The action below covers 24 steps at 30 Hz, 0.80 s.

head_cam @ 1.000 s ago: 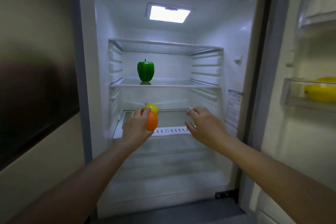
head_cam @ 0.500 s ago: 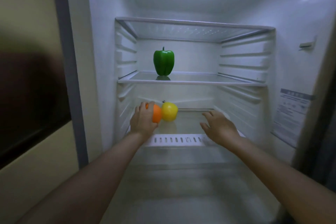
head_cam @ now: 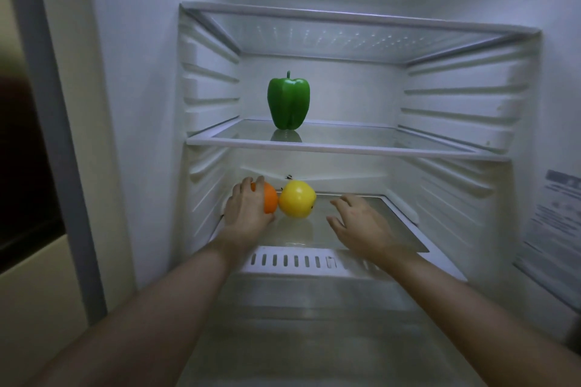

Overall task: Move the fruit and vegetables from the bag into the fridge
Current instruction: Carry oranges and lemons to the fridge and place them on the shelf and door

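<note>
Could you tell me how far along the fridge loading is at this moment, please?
Done: the green pepper stands on the middle shelf and the yellow fruit rests on the lower shelf. In hand: the left hand holds the orange beside it, not yet released. The right hand hovers empty. The bag is out of view.

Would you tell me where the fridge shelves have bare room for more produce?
Middle shelf: bare right of the green pepper. Lower shelf: bare beyond the right hand. Its left is crowded: left hand holds the orange against the yellow fruit.
</note>
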{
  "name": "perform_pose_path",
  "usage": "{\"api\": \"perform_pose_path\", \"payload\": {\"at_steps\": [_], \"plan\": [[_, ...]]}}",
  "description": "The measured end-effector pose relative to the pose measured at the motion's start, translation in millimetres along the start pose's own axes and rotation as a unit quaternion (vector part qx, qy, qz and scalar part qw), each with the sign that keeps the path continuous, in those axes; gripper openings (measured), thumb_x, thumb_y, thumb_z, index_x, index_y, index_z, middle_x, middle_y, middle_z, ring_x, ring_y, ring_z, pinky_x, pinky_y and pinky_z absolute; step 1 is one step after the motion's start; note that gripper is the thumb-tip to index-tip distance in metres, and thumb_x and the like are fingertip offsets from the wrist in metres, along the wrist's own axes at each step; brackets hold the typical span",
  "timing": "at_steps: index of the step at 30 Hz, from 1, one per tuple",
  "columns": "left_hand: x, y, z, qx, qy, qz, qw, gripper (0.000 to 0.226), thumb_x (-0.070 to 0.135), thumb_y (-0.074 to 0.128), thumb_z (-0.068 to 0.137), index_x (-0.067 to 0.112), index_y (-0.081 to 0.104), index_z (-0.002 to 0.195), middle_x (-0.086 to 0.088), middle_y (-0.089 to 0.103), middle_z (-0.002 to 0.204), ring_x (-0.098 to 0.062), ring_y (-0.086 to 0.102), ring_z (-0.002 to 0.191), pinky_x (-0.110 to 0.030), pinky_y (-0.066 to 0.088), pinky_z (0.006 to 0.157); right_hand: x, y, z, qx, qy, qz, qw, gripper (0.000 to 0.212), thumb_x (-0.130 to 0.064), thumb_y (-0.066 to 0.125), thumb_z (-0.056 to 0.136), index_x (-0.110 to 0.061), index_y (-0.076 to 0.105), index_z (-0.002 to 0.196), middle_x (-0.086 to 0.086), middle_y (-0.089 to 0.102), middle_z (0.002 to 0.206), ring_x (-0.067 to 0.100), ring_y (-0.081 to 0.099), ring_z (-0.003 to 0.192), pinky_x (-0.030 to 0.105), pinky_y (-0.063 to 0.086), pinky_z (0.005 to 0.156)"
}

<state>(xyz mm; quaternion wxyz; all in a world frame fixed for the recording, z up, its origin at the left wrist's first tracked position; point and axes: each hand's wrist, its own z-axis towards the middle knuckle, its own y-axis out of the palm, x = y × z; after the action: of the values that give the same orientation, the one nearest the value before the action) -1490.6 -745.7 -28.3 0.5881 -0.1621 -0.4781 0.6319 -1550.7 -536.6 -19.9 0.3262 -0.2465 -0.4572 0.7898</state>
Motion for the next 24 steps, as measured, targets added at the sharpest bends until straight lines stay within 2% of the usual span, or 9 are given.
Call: {"api": "perform_pose_path", "payload": {"at_steps": [7,10,14,16,19,21,24], "plan": [[6.7,-10.4,-20.6,-0.001,0.018,0.042,0.999,0.079,0.029,0.064,0.083,0.014,0.019,0.145,-0.015,0.02,0.151,-0.034,0.02,0.138,-0.044,0.025,0.111,-11.8,-9.0,-11.3,-0.014,0.009,0.011,1.0,0.038,-0.034,0.042,0.096,-0.011,0.05,0.125,0.009,0.051,0.126,0.025,0.044,0.118,0.035,0.038,0.094],[10.4,-16.7,-31.7,0.017,0.048,0.045,0.998,0.066,0.028,0.059,0.082,0.011,0.03,0.139,-0.015,0.031,0.143,-0.034,0.03,0.129,-0.042,0.032,0.104,-20.6,-19.1,-18.5,-0.003,0.015,0.023,1.0,0.038,-0.032,0.044,0.096,-0.009,0.052,0.124,0.011,0.053,0.126,0.026,0.045,0.119,0.035,0.039,0.095],[12.9,-28.9,-49.0,0.035,0.08,0.009,0.996,0.046,0.026,0.052,0.077,0.007,0.049,0.119,-0.016,0.048,0.119,-0.036,0.045,0.11,-0.041,0.04,0.091,-34.9,-35.7,-35.5,-0.02,0.045,0.016,0.999,0.041,-0.036,0.042,0.096,-0.012,0.049,0.129,0.007,0.049,0.132,0.025,0.043,0.123,0.037,0.04,0.098],[16.3,-37.2,-61.2,0.025,0.071,-0.007,0.997,0.05,0.027,0.049,0.078,0.007,0.046,0.124,-0.016,0.047,0.125,-0.036,0.043,0.116,-0.041,0.039,0.095,-41.2,-42.1,-49.5,-0.021,0.056,0.008,0.998,0.043,-0.037,0.041,0.096,-0.013,0.046,0.132,0.007,0.047,0.135,0.025,0.042,0.124,0.038,0.04,0.099],[19.3,-45.7,-85.3,-0.036,0.05,0.0,0.998,0.055,0.026,0.05,0.089,0.011,0.031,0.138,-0.013,0.029,0.146,-0.032,0.027,0.133,-0.04,0.028,0.107,-52.2,-49.8,-80.5,-0.017,0.056,-0.004,0.998,0.045,-0.035,0.04,0.098,-0.012,0.043,0.136,0.011,0.045,0.138,0.028,0.039,0.127,0.039,0.037,0.101],[18.4,-48.1,-104.9,-0.062,0.07,0.012,0.996,0.058,0.032,0.047,0.093,0.011,0.025,0.142,-0.014,0.022,0.15,-0.034,0.021,0.137,-0.043,0.026,0.109,-60.4,-54.6,-103.9,-0.014,0.059,-0.025,0.998,0.045,-0.035,0.038,0.098,-0.012,0.042,0.136,0.01,0.044,0.139,0.027,0.038,0.128,0.037,0.036,0.099],[20.7,-51.9,-137.7,-0.046,0.105,0.004,0.993,0.049,0.035,0.047,0.093,0.008,0.037,0.132,-0.017,0.039,0.137,-0.034,0.036,0.125,-0.043,0.038,0.097,-70.7,-58.4,-139.8,-0.011,0.072,-0.019,0.997,0.041,-0.033,0.038,0.098,-0.01,0.045,0.132,0.01,0.048,0.132,0.025,0.041,0.123,0.036,0.037,0.096]]}}
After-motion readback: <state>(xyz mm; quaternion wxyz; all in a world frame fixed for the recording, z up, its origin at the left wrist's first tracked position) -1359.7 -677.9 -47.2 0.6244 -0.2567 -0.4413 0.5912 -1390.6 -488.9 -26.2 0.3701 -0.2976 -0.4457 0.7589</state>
